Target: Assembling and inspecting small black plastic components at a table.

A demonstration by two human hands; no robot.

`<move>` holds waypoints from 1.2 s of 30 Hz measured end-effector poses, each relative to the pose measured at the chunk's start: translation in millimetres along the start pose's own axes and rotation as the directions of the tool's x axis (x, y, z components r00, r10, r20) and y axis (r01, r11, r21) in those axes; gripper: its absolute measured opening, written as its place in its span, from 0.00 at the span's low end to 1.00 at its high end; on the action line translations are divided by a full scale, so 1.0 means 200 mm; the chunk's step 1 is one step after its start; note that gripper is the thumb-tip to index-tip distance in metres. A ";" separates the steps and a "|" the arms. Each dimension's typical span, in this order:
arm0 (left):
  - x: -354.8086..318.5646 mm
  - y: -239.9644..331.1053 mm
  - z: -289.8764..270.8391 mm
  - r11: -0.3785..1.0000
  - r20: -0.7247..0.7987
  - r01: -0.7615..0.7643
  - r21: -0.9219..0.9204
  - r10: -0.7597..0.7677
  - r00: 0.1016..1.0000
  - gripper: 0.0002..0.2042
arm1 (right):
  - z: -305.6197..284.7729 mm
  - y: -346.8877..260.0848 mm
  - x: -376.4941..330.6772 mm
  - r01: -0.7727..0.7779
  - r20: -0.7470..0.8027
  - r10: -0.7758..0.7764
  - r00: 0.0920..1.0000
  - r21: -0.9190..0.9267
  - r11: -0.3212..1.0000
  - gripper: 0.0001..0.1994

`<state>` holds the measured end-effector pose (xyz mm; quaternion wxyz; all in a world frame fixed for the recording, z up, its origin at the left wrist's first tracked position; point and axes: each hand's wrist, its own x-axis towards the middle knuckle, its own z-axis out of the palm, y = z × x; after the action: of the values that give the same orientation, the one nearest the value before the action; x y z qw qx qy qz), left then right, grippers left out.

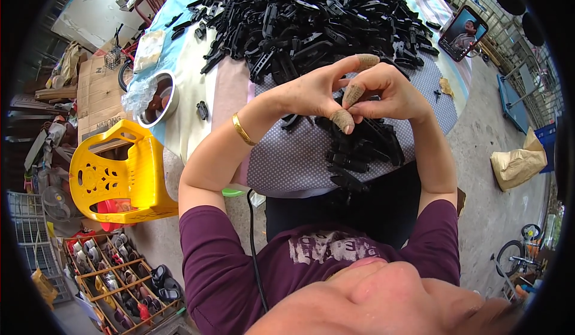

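Note:
Over the near part of the cloth-covered table, my left hand (312, 90) and my right hand (396, 94) meet, fingertips together. Beige tape wraps several of the fingertips. Both hands are closed in a pinch; whatever sits between the fingers is too small or hidden to make out. Just below them lies a small heap of black plastic parts (374, 143), some at the table's near edge over my lap. Beyond my hands spreads a large pile of similar long black plastic parts (299, 26). My left wrist wears a gold bangle (243, 129).
A phone (462, 33) stands at the table's right side. On the left are a metal bowl (173, 98) with a plastic bag, a single black part (202, 110) and a yellow plastic chair (159, 179). A shoe rack (114, 281) stands lower left; a paper sack (518, 164) stands right.

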<state>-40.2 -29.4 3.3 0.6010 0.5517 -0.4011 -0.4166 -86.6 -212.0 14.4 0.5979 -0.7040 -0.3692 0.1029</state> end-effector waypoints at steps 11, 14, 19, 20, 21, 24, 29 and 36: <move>0.00 -0.03 0.00 0.956 -0.055 -0.233 0.180 0.246 0.968 0.63 | 0.07 0.01 0.01 0.000 -0.057 -0.005 0.998 -0.095 0.995 0.04; 0.00 -0.05 0.01 0.896 -0.027 -0.350 0.272 0.371 0.928 0.58 | 0.07 0.03 0.01 0.022 -0.068 -0.032 0.997 -0.147 0.989 0.05; 0.00 -0.07 0.02 0.977 -0.447 -0.171 0.127 0.210 0.870 0.28 | -0.17 0.07 -0.01 -0.242 -0.352 0.124 0.928 -0.314 0.918 0.11; 0.00 -0.07 0.01 0.991 -0.528 -0.086 0.100 0.126 0.840 0.24 | -0.22 0.10 -0.04 -0.318 -0.495 0.015 0.869 -0.534 0.784 0.12; 0.00 -0.06 0.01 0.999 -0.617 -0.048 0.019 0.049 0.786 0.19 | -0.26 0.12 -0.07 -0.323 -0.499 0.016 0.867 -0.536 0.780 0.12; -0.03 0.01 -0.05 0.984 -0.586 0.138 -0.113 -0.178 0.790 0.17 | -0.30 0.16 -0.10 -0.588 -0.597 0.042 0.801 -0.771 0.245 0.13; -0.02 -0.01 -0.09 0.991 -0.570 0.035 0.126 0.043 0.820 0.18 | -0.27 0.14 -0.06 -0.561 -0.570 0.168 0.804 -0.636 0.529 0.11; -0.02 -0.02 -0.09 0.974 -0.498 -0.227 0.014 0.204 0.843 0.19 | -0.05 0.09 0.19 -0.121 -0.467 0.060 0.882 -0.102 0.987 0.11</move>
<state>-25.6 -19.3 -1.8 0.7392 0.5776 -0.2828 -0.1998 -46.5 -195.3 10.8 0.6165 -0.7617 -0.1886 -0.0637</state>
